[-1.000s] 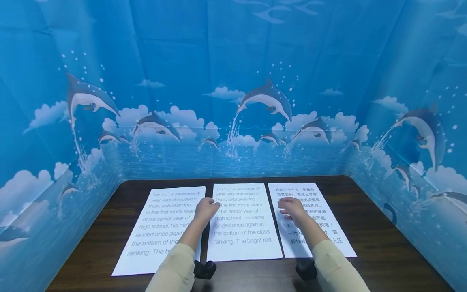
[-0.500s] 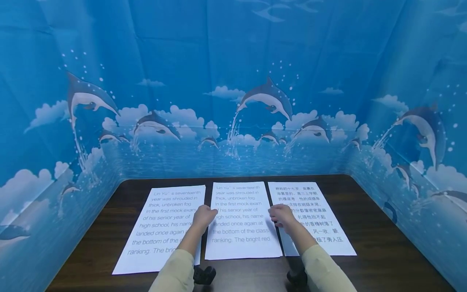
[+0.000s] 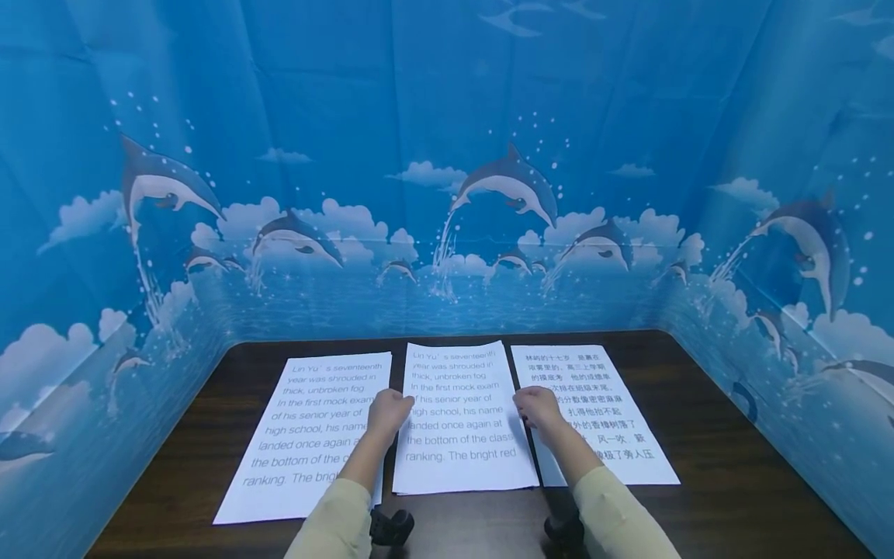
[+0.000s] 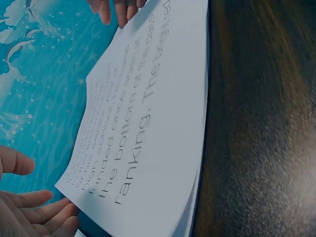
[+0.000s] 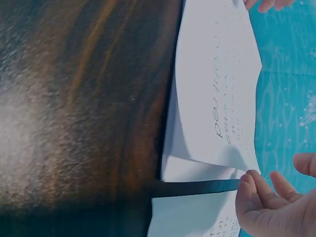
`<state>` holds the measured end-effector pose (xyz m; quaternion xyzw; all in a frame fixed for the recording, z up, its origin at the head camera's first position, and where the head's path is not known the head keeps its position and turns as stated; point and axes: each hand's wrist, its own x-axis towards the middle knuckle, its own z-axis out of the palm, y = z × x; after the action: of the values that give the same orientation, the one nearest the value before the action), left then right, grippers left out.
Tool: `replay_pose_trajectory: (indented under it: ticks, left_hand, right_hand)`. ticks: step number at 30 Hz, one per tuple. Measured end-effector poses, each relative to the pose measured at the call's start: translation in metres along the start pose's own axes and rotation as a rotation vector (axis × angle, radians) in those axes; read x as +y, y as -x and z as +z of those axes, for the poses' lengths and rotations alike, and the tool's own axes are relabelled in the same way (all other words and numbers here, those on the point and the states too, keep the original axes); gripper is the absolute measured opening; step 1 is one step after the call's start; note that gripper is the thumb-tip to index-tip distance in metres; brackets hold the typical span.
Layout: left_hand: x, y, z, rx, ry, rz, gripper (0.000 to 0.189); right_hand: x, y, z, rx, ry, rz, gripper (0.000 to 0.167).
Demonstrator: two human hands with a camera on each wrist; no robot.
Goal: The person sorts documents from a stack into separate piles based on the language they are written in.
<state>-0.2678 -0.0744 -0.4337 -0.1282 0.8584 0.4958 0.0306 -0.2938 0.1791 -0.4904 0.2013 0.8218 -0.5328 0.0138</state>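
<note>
A printed English sheet of paper (image 3: 457, 427) in the middle is bowed, its side edges raised off the sheet beneath (image 5: 197, 170). At its left edge is my left hand (image 3: 387, 415); in the left wrist view, the left fingers (image 4: 47, 215) meet the paper's edge while the thumb stands apart from it. My right hand (image 3: 539, 407) is at the opposite edge. Seen from the right wrist, fingertips (image 5: 249, 180) touch the raised corner, and that thumb (image 5: 305, 163) is also away from the paper. Both hands have loosely bent fingers.
Another English sheet (image 3: 300, 435) lies to the left, partly under the left forearm. On the right lies a sheet with Chinese text (image 3: 621, 411). All are on a dark wooden table (image 3: 726, 466), enclosed by a blue dolphin-print backdrop (image 3: 447, 155).
My right hand has moved left from over the Chinese sheet to the middle sheet's right edge. The left hand has come down slightly to its left edge. The middle sheet's far edge has risen.
</note>
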Motion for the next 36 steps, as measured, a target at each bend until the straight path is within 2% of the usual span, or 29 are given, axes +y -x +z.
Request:
replay_pose_trajectory:
  ticks: [6,10,14,21,27,36]
  left_hand:
    - [-0.001,0.0,-0.001,0.04,0.077,-0.002,0.032]
    - [-0.007,0.002,-0.002,0.019,0.05,-0.04,0.03]
    - [-0.014,0.002,-0.002,-0.019,-0.009,-0.058,0.026]
    - [-0.019,0.004,-0.002,-0.075,-0.084,-0.024,0.027]
    - [-0.021,0.002,-0.005,-0.057,-0.12,0.039,0.027]
    - [-0.012,0.004,-0.027,-0.027,-0.146,0.079,0.033]
  right_hand:
    - [-0.031,0.038,-0.009,-0.003,-0.108,0.031,0.034]
    - [-0.032,0.052,-0.008,-0.023,-0.095,0.034,0.035]
    - [-0.024,0.056,-0.004,-0.024,-0.04,0.041,0.034]
    - [-0.02,0.06,0.003,0.02,-0.006,0.006,0.032]
    - [-0.026,0.062,0.006,0.061,-0.004,0.004,0.031]
    - [-0.042,0.067,0.008,0.038,-0.079,-0.007,0.037]
